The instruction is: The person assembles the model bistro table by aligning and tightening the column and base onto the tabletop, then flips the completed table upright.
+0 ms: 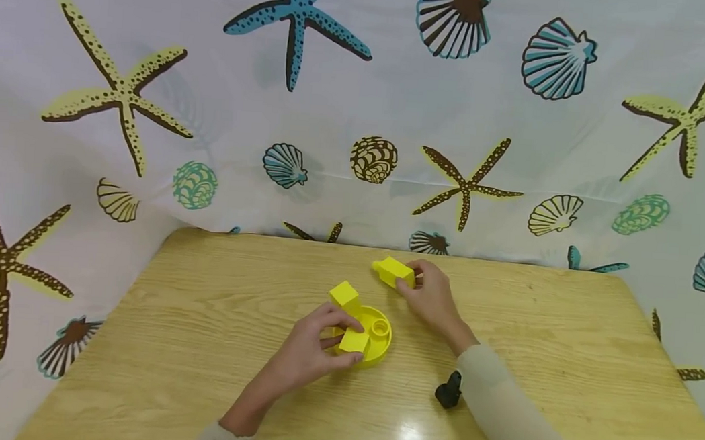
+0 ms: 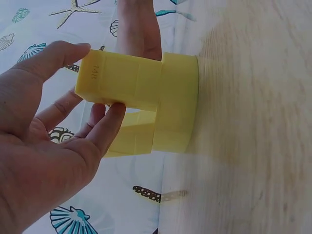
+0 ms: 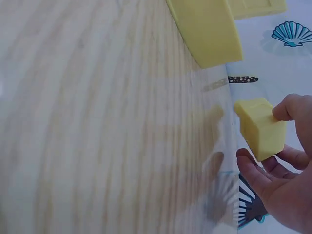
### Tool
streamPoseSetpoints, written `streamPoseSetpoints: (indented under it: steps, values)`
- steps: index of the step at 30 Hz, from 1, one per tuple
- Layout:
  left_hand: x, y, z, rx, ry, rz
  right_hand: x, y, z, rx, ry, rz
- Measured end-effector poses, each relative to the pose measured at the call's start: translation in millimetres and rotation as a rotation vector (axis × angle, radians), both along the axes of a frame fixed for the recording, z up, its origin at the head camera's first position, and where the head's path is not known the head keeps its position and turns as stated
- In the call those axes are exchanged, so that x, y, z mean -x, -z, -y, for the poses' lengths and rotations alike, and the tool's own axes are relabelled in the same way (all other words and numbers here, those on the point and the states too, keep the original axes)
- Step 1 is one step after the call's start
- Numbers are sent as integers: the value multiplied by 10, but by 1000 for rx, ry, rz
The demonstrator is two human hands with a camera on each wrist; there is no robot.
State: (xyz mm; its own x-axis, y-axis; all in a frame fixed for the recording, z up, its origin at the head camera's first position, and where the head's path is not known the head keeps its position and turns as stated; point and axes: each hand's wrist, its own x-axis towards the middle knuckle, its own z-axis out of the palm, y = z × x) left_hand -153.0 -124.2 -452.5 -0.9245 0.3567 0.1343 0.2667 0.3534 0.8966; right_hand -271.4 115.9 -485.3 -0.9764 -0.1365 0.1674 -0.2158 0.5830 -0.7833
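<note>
Nearest the head camera, two pale fabric sleeves (image 1: 511, 405) extend forward. The right hand (image 1: 435, 298) pinches a yellow plastic pegged block (image 1: 396, 272) between thumb and fingers, raised above the light wood-grained desk (image 1: 202, 291), peg end toward the left of the head view. The left hand (image 1: 305, 348) grips a yellow rectangular plastic block (image 1: 354, 341) standing on a round yellow plastic base (image 1: 388, 347); a second rectangular block (image 1: 344, 293) stands near it, and a raised ring (image 1: 380, 328) occupies the base's right side. Behind hangs a white cloth (image 1: 347, 112) printed with starfish and shells.
</note>
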Motion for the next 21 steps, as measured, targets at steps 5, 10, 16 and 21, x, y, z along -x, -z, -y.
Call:
streamPoseSetpoints:
  steps: [5,10,16,21]
  values:
    - [36,16,-12,-24,15,11,-103,-62,-120,28,18,-28]
    - [92,37,-18,-32,31,16,-211,-103,-246,88,51,-46]
    - [174,49,-2,-25,56,-7,-337,-183,-372,167,50,-42]
    - [232,54,-15,-52,74,13,-448,-227,-458,225,40,-24]
